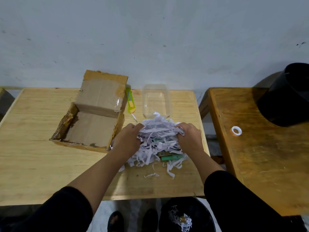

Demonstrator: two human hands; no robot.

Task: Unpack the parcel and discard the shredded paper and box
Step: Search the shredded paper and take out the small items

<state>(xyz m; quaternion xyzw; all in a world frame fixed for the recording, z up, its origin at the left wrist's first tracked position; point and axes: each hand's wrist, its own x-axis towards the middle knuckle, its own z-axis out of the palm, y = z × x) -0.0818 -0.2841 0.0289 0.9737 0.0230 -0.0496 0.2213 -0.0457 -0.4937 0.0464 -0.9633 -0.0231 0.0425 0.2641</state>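
A heap of white shredded paper [158, 139] lies on the light wooden table [41, 156], right of the open, empty cardboard box [93, 128]. My left hand [127, 139] clutches the heap's left side and my right hand [190, 138] clutches its right side, fingers curled into the strips. Green items [172, 157] poke out of the paper at its near right edge. A few loose strips [152, 175] lie nearer to me. A clear plastic container [156, 99] lies behind the heap.
A yellow-green utility knife [130, 102] lies between box and container. A black bin [187, 216] on the floor below the table edge holds some shredded paper. On the darker table [259, 156] to the right sit a tape roll [236, 131] and a black tub [287, 96].
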